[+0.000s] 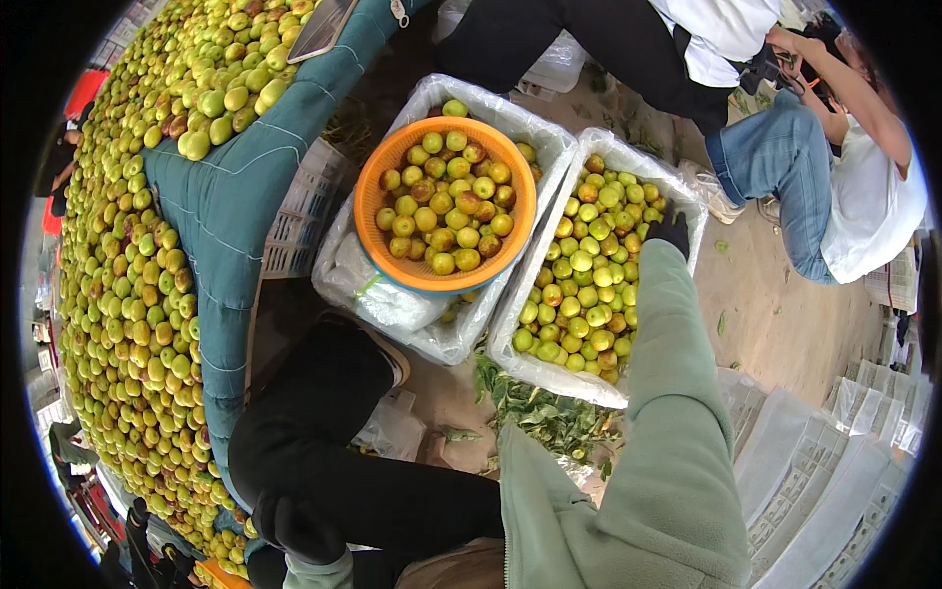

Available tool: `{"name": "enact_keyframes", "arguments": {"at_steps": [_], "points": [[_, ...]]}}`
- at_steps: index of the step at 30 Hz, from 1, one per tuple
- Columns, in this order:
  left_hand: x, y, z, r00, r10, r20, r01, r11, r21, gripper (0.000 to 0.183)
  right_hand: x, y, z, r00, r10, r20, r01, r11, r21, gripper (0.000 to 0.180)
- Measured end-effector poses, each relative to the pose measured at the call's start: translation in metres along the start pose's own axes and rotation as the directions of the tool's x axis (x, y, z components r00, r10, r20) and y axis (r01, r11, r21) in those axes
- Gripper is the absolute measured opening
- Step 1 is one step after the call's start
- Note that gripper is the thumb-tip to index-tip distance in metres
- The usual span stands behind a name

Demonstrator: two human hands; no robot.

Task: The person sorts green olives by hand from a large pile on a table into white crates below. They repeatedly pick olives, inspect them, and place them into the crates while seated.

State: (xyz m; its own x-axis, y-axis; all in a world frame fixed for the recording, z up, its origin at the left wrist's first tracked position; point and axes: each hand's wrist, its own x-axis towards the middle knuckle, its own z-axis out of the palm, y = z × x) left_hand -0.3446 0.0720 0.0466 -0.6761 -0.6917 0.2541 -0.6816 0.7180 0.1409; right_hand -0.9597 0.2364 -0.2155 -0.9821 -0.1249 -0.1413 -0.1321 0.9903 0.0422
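My right hand [670,230], in a dark glove, reaches into the far right corner of a plastic-lined crate [508,346] of green and reddish jujubes [581,261]; its fingers are mostly hidden, so whether it holds a fruit cannot be told. My left hand [298,526], also in a dark glove, is low in the view beside my knee, against black trousers, its fingers unclear. Left of that crate, an orange plastic basket [366,243] of jujubes rests on a second lined crate [471,335], which also holds bundled clear plastic [383,291].
A large heap of jujubes [140,316] lies at left behind a padded teal edge [221,213] with a phone [321,29] on it. Two people sit across from me at the upper right. Leaves [544,412] litter the floor; stacked white crates [802,471] stand lower right.
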Motion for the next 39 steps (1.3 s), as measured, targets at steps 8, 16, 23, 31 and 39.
{"name": "enact_keyframes", "arguments": {"at_steps": [8,16,23,31,39], "points": [[0.001,0.003,0.000,1.000,-0.011,-0.009,0.011,1.000,-0.008,0.042,0.037,0.004,0.000,0.994,0.077,-0.077,-0.057,0.972,0.227,0.056],[0.009,0.010,0.001,1.000,0.010,0.011,-0.010,1.000,-0.006,0.041,0.023,-0.040,0.058,0.905,0.012,-0.425,0.124,0.949,0.290,0.054],[0.012,0.010,0.002,1.000,0.008,-0.018,-0.008,1.000,0.007,0.029,-0.023,-0.093,0.021,0.861,-0.375,-0.343,0.463,0.857,0.226,0.050],[0.006,0.004,-0.001,0.999,0.027,0.017,-0.027,1.000,-0.013,0.045,-0.006,-0.082,0.017,0.897,-0.440,-0.050,0.443,0.890,0.107,0.053],[0.008,0.005,-0.001,0.999,0.037,-0.037,-0.037,0.999,-0.009,0.034,-0.078,-0.022,0.036,0.749,-0.519,-0.412,0.659,0.645,0.387,0.059]]}}
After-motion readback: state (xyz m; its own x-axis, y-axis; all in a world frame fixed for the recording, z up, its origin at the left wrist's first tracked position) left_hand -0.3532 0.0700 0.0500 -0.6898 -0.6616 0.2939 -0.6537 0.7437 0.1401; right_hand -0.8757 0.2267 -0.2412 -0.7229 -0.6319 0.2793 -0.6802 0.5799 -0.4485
